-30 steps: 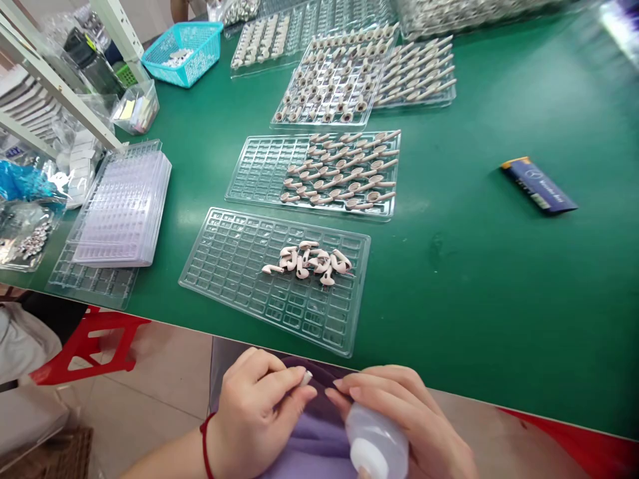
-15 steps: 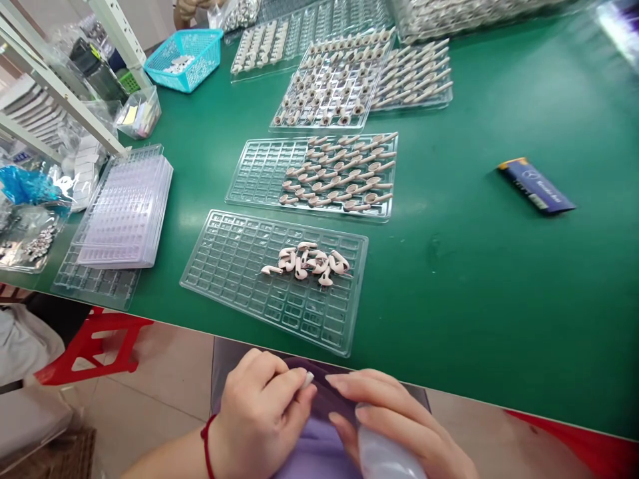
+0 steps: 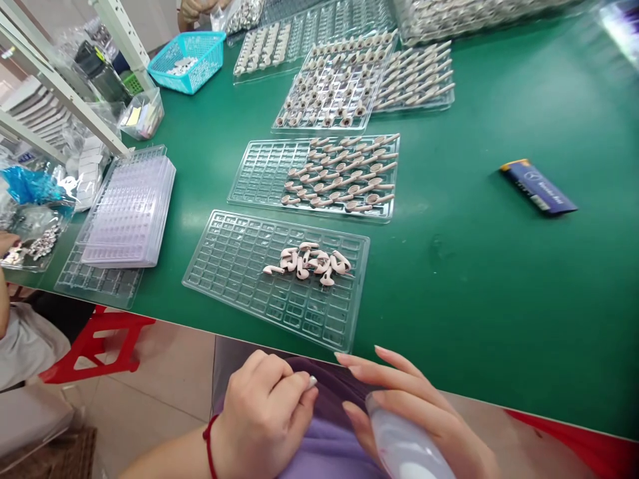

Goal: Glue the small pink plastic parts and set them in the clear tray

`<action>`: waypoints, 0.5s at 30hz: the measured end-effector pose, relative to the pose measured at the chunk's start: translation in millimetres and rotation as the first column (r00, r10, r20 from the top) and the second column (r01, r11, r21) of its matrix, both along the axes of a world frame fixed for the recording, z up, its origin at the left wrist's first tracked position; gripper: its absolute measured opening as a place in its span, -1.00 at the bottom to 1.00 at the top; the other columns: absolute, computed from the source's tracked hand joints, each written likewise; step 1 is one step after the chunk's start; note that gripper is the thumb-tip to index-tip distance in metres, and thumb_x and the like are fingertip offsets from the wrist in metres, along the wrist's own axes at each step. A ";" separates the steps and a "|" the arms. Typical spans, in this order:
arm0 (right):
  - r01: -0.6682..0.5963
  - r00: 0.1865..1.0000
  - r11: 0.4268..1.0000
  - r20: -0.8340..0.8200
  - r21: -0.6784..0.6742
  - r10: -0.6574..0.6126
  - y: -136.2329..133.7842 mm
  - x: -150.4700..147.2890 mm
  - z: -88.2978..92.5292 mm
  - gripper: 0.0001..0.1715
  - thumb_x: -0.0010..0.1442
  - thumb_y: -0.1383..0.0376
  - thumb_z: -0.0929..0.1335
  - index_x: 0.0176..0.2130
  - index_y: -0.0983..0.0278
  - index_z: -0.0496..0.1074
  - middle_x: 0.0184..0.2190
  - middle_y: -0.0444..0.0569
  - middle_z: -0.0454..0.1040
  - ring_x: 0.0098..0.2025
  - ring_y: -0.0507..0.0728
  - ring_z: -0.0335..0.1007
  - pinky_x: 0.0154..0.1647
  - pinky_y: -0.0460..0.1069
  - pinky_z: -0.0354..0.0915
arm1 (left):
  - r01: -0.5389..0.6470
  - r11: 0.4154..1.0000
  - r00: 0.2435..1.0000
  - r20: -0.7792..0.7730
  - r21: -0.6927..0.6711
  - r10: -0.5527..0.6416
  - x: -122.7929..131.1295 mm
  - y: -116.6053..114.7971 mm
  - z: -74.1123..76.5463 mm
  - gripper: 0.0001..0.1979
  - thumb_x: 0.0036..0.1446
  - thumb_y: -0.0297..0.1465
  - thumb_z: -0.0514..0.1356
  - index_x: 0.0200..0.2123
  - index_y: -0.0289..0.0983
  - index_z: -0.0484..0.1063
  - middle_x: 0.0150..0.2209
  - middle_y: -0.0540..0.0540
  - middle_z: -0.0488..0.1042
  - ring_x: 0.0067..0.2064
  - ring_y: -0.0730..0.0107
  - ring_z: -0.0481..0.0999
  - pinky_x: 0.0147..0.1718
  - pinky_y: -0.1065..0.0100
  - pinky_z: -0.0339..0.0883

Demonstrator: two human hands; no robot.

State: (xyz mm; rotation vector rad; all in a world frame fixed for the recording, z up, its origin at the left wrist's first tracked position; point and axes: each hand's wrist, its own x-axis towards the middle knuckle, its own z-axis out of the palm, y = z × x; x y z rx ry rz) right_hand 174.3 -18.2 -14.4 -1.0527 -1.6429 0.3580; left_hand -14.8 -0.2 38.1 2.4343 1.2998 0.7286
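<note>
My left hand (image 3: 264,412), with a red cord at the wrist, is closed in a pinch in front of the table edge. Only the pale tip of an earbud (image 3: 312,382) sticks out between its thumb and forefinger. My right hand (image 3: 414,399) holds a translucent plastic bottle (image 3: 407,439) against its palm, the fingers stretched forward over it. Beyond the hands, a clear compartment tray (image 3: 234,266) carries a loose pile of beige-white earbuds (image 3: 319,261) on its right half. Behind it, another clear tray (image 3: 264,169) has rows of earbuds on its right side.
More filled trays (image 3: 332,83) stand at the back of the green table (image 3: 479,299). A stack of pale trays (image 3: 130,213) and a blue basket (image 3: 190,63) are at left. A dark blue packet (image 3: 539,187) lies at right. Another person's hand (image 3: 7,245) shows at the left edge.
My right hand has shifted slightly right with the bottle, away from the left hand, and its fingers have spread. Another person's hand has come in at the left edge.
</note>
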 end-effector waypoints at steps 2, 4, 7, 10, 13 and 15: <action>0.025 1.000 1.000 0.007 -0.004 -0.025 0.4 4.2 -0.7 -0.71 0.11 0.50 0.42 -0.20 0.24 0.33 -0.25 -0.03 0.57 -0.25 0.14 0.63 -0.03 0.15 0.51 | -0.004 1.000 1.000 0.005 0.004 0.004 0.4 0.1 0.2 -0.90 0.20 -0.55 0.19 -0.24 -0.29 0.48 -0.45 -0.06 0.45 -0.43 0.38 0.37 -0.47 0.40 0.28; 0.039 0.999 0.999 0.027 -0.008 -0.039 1.0 8.2 -2.4 -0.70 0.11 0.50 0.43 -0.19 0.24 0.33 -0.23 -0.04 0.56 -0.25 0.14 0.62 -0.02 0.17 0.49 | -0.007 1.000 1.000 0.012 0.007 0.007 1.3 0.1 0.9 -0.90 0.19 -0.56 0.19 -0.25 -0.29 0.47 -0.45 -0.05 0.44 -0.43 0.39 0.37 -0.48 0.40 0.27; 0.077 0.994 0.997 0.076 0.002 -0.077 2.7 14.4 -5.9 -0.66 0.09 0.50 0.45 -0.19 0.23 0.32 -0.22 -0.04 0.54 -0.24 0.14 0.62 0.00 0.19 0.47 | -0.013 1.000 1.000 0.027 0.004 0.013 2.3 0.4 2.1 -0.90 0.18 -0.56 0.19 -0.26 -0.28 0.47 -0.46 -0.05 0.44 -0.44 0.39 0.36 -0.48 0.41 0.27; 0.112 0.984 0.994 0.141 0.021 -0.113 3.1 20.2 -9.6 -0.67 0.08 0.49 0.46 -0.20 0.25 0.33 -0.22 0.01 0.54 -0.23 0.15 0.61 0.01 0.21 0.46 | -0.022 1.000 0.999 0.032 -0.010 0.022 2.0 0.5 2.2 -0.91 0.17 -0.55 0.20 -0.28 -0.27 0.46 -0.47 -0.04 0.42 -0.44 0.40 0.36 -0.48 0.41 0.27; 0.128 0.967 0.991 0.217 0.041 -0.134 -0.1 24.8 -11.7 -0.70 0.09 0.43 0.48 -0.20 0.27 0.35 -0.21 0.06 0.56 -0.26 0.15 0.59 -0.02 0.19 0.47 | -0.027 0.999 0.999 0.035 -0.028 0.028 1.2 -0.1 1.4 -0.91 0.17 -0.54 0.20 -0.28 -0.26 0.46 -0.47 -0.04 0.42 -0.44 0.40 0.37 -0.47 0.41 0.28; 0.128 0.959 0.989 0.244 0.071 -0.141 -3.4 27.1 -10.6 -0.70 0.08 0.41 0.50 -0.20 0.30 0.38 -0.24 0.07 0.57 -0.30 0.13 0.58 -0.07 0.13 0.49 | -0.029 0.999 0.999 0.040 -0.033 0.031 1.2 -0.5 1.0 -0.91 0.16 -0.54 0.20 -0.28 -0.26 0.46 -0.47 -0.04 0.42 -0.44 0.40 0.38 -0.47 0.41 0.28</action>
